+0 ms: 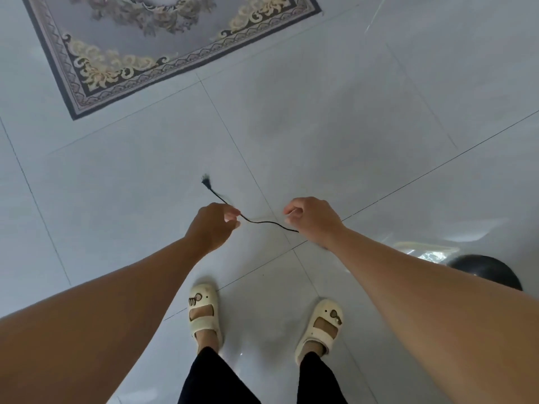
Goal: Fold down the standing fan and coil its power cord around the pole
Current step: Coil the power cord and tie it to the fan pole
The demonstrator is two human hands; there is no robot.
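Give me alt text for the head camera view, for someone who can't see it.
A left hand and right hand hold a thin black power cord between them, its blurred plug sticking out past the left. Below are cream sandals on pale floor tiles; a patterned rug lies ahead.

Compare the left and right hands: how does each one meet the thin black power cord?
The left hand pinches the thin black power cord in plain view; at the right hand the cord slips behind the heel, so its grip is hidden. The plug end sticks out beyond the left hand, away from the right hand. Both hands have curled fingers.
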